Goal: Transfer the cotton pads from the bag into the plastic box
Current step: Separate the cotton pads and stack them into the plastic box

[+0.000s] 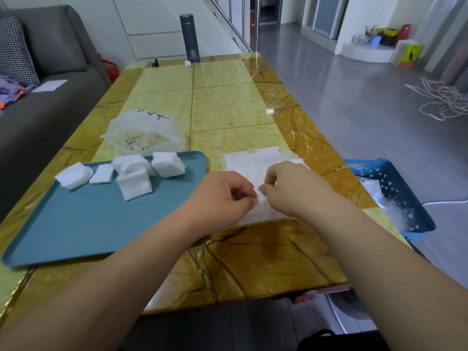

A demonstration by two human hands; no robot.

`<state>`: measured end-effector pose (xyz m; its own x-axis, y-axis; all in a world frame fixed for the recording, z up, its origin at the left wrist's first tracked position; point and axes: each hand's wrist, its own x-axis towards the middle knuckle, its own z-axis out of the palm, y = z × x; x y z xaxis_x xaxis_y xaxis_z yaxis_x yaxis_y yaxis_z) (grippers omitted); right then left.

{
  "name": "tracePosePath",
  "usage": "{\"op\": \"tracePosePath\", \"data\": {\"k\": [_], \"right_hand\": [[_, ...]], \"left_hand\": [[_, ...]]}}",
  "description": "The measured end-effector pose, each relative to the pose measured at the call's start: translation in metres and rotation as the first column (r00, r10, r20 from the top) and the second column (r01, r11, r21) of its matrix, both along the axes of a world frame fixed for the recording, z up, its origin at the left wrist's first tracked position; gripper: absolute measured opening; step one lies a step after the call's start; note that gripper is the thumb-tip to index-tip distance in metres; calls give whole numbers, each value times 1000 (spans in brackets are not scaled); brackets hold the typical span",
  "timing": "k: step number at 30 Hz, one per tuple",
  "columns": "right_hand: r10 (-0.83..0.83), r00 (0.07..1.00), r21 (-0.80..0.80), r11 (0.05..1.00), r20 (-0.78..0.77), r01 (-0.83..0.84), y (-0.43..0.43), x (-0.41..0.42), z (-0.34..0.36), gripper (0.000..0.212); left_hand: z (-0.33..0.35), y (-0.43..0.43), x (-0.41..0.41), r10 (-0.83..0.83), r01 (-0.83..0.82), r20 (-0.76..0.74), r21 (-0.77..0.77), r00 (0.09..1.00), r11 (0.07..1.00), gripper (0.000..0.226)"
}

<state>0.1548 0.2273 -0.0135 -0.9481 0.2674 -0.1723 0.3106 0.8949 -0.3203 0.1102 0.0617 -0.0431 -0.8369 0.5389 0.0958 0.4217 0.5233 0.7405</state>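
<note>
L hand [222, 196] & R hand [291, 188] are pinching one cotton pad [260, 198], grip closed on it, over the plastic box [253, 158], prob. separating it.

2 hands in play: left hand [222, 196], right hand [291, 188]. 1 pad [260, 198] pinched between them. 5 pad piles [134, 184] on 1 tray [88, 219], pads per pile no clue tbh. 1 bag [144, 133]. 1 box [253, 158]. 1 basket [390, 178]. 1 table [228, 105]. 1 flask [190, 39], plus 1 black bit [155, 63] and 1 white bit [187, 63] nearby. 1 sofa [50, 110], 1 cushion [15, 51].
</note>
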Motion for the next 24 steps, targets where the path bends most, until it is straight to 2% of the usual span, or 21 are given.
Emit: {"op": "tracePosePath", "data": {"k": [2, 5, 7, 9, 12, 14, 17, 20, 24], "right_hand": [[-32, 999, 129, 991, 15, 30, -3, 0, 9, 22], [-67, 994, 271, 958, -91, 90, -12, 1, 27, 31], [-65, 978, 209, 972, -200, 107, -20, 1, 33, 32], [-47, 951, 72, 995, -306, 72, -39, -2, 34, 29], [17, 909, -130, 989, -416, -78, -77, -13, 24, 23], [79, 899, -223, 956, -431, -191, -106, -23, 15, 22], [161, 883, -287, 907, -441, -308, -146, -42, 5, 40], [242, 856, -228, 898, -457, -375, -179, -69, 1, 54], [458, 833, -38, 869, -310, -493, -219, -116, -11, 67]], "left_hand": [[0, -4, 1, -4, 4, 0, 32, 1000, 999, 9], [1, -18, 3, 29, -35, 48, 126, 998, 991, 9], [3, -32, 2, 60, -71, 76, 155, 995, 985, 10], [5, -58, 0, 103, -113, 75, 152, 992, 982, 12], [8, -96, -6, 192, -194, 41, 70, 981, 978, 14], [13, -123, -14, 271, -271, 7, 34, 963, 962, 12], [18, -169, -35, 393, -398, -90, -36, 915, 917, 12], [17, -220, -66, 490, -522, -199, -168, 849, 836, 20], [0, -265, -113, 475, -519, -210, -383, 855, 764, 45]]}}
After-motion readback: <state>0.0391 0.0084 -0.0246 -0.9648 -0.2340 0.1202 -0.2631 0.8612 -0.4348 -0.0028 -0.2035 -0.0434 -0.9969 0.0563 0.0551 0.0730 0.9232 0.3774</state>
